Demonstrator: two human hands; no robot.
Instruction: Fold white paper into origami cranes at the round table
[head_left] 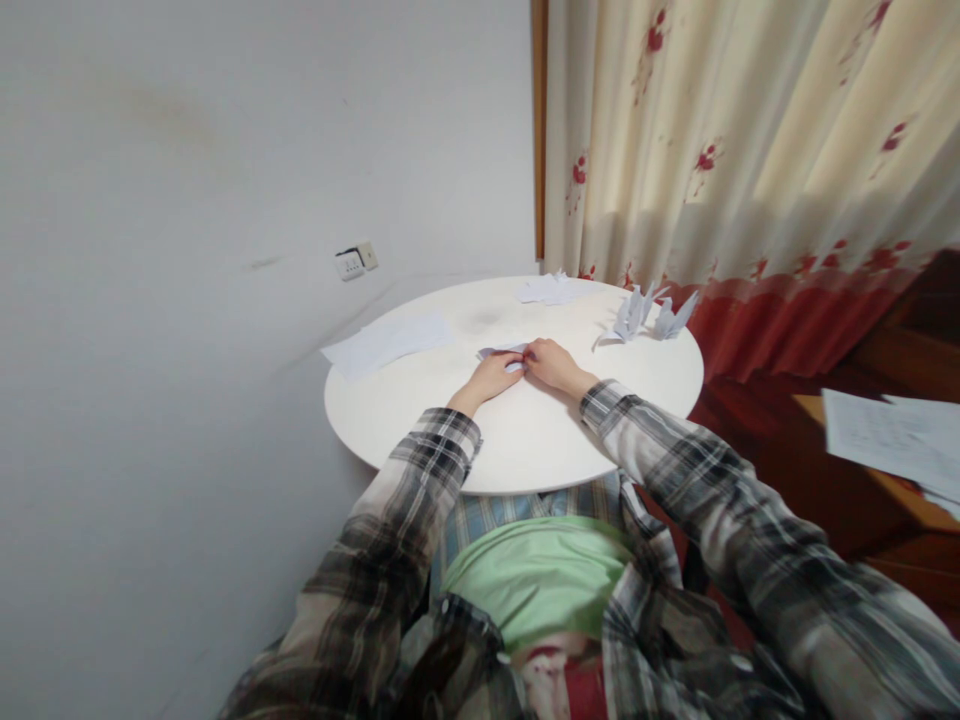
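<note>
Over the middle of the round white table, both hands meet on a small piece of folded white paper. My left hand lies along its near side, fingers closed on the paper. Pinched at the right end of the same piece are the fingers of my right hand. The fingertips of the two hands nearly touch, and they hide much of the paper. Several folded paper cranes stand at the table's right rear, beyond my right hand.
Flat white sheets lie at the table's left. More paper rests at the far edge. A wall with a socket is on the left, a flowered curtain behind. Printed sheets lie on wooden furniture at right.
</note>
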